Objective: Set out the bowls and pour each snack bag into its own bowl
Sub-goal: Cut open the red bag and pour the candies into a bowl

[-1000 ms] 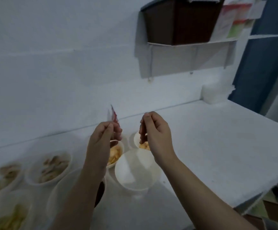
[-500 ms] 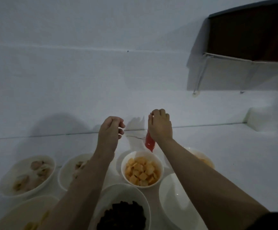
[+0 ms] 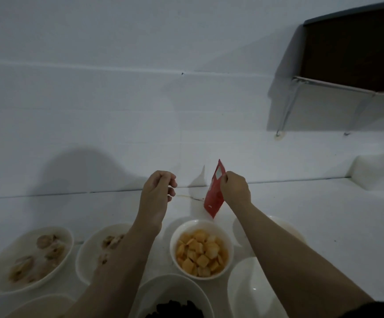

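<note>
We are holding the red bag (image 3: pixel 214 193) in our right hand (image 3: pixel 234 189) now, pinching its edge with our fingers curled round it. Half a second ago the bag was hanging low under this hand; now we are tipping it so one end is pointing up and the other end is pointing down at the orange bowl (image 3: pixel 201 250). A second ago our left hand (image 3: pixel 157 191) was the one holding it. That hand is now hanging beside the bag, fingers loosely curled, holding nothing. We think this bag is nearly done, since the orange bowl is already full of orange squares. Around it we are seeing two bowls with brown snacks (image 3: pixel 29 258) (image 3: pixel 102 251), a dark bowl (image 3: pixel 175 299) close to us, and a white bowl (image 3: pixel 253 292) on the right that is looking bare. That one may be next.
</note>
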{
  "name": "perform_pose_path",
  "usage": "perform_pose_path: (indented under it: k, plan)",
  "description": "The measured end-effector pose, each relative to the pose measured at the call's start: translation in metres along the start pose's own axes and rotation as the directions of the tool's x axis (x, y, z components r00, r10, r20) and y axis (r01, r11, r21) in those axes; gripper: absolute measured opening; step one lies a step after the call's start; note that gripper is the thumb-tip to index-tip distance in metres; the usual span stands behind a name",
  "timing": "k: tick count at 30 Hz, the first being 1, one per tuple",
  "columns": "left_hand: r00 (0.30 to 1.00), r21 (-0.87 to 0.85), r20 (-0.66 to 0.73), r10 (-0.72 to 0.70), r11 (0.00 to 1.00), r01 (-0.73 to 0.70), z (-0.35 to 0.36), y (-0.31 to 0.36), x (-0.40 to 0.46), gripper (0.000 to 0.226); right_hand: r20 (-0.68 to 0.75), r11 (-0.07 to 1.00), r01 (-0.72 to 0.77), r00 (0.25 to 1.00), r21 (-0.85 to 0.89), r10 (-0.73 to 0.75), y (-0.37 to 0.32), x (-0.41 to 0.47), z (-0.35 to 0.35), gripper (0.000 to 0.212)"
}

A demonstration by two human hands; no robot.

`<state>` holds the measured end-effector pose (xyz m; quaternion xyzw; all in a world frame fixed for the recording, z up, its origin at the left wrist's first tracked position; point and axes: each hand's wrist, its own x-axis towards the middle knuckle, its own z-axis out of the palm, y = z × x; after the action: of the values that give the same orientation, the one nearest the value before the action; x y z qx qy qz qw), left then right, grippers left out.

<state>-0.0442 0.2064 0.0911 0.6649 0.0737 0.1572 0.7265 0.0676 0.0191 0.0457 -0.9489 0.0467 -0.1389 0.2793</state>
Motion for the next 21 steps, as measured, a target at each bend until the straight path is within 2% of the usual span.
perform_pose_path:
  k: [4,8,16,21]
  plan:
    - [0.999,-0.025,0.003,0.038,0.999,-0.038,0.022,0.003,-0.018,0.022,-0.188,0.969,0.106,0.98,0.224,-0.063,0.006,-0.036,-0.026,0.036]
    - [0.997,-0.025,0.043,0.067,0.997,-0.066,0.061,0.005,-0.044,0.024,-0.328,0.877,0.208,0.943,0.433,-0.062,0.016,-0.075,-0.074,0.038]
    - [0.973,-0.074,0.218,0.071,0.996,-0.057,0.168,0.01,-0.113,0.024,-0.336,0.743,0.257,0.941,0.618,-0.047,0.077,-0.128,-0.185,0.039]
    - [0.931,-0.046,0.345,0.119,0.993,-0.11,0.245,0.005,-0.166,0.024,-0.296,0.723,0.21,0.955,0.659,-0.008,0.141,-0.145,-0.235,0.039]
